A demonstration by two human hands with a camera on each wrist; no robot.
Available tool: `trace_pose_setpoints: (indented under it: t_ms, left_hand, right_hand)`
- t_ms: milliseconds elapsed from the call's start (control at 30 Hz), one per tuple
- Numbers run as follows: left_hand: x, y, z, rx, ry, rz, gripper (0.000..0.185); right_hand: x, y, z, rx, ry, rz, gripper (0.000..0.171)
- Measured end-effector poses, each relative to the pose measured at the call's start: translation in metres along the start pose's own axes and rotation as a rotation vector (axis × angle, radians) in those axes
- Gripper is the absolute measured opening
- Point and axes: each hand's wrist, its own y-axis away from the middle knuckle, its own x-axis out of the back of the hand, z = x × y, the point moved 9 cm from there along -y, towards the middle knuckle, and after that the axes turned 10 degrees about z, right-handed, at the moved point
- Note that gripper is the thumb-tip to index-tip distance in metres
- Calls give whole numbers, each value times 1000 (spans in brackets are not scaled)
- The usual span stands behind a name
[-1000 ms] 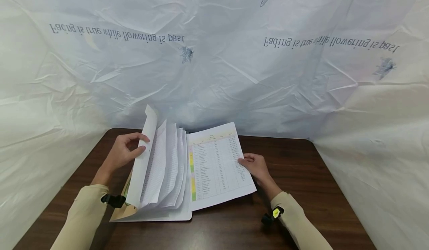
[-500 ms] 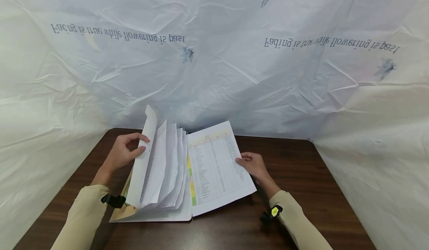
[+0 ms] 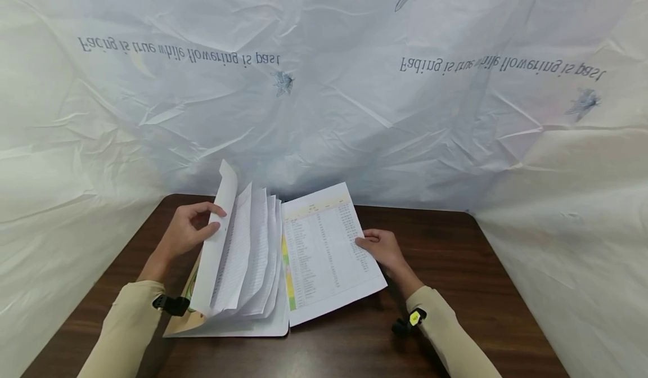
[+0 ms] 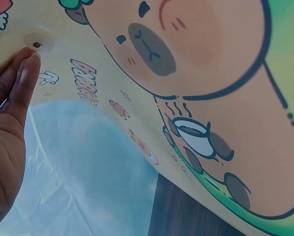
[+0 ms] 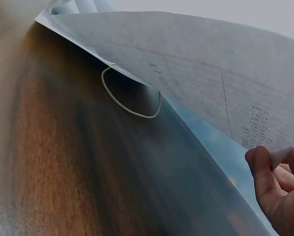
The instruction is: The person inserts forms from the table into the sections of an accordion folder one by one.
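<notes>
A document folder (image 3: 253, 328) lies on the table with several printed pages (image 3: 259, 254) fanned upright inside. My left hand (image 3: 189, 229) pinches the edge of its raised cover (image 3: 215, 251), white inside. In the left wrist view the outer side of the cover (image 4: 211, 64) carries a cartoon animal with a cup, and the fingertips sit beside a round snap button (image 4: 38, 44). On the right, my right hand (image 3: 383, 248) pinches the right edge of a printed table sheet (image 3: 324, 254), thumb on top. The sheet's left edge, with yellow and green blocks, meets the fanned pages.
The dark wooden table (image 3: 445, 265) extends around the folder. A thin pale loop (image 5: 132, 113) lies below the sheet in the right wrist view. Behind and at both sides hangs a pale printed plastic sheet (image 3: 344, 113).
My right hand has shifted slightly left with the printed sheet, whose left edge now sits closer against the fanned pages. The left hand and the cover look still.
</notes>
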Motion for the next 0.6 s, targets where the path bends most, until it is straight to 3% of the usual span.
trace_pose_setpoints:
  t_ms: [600]
  left_hand:
    - [0, 0, -4, 6, 0, 0, 23]
  right_hand:
    - [-5, 0, -2, 30, 19, -7, 30]
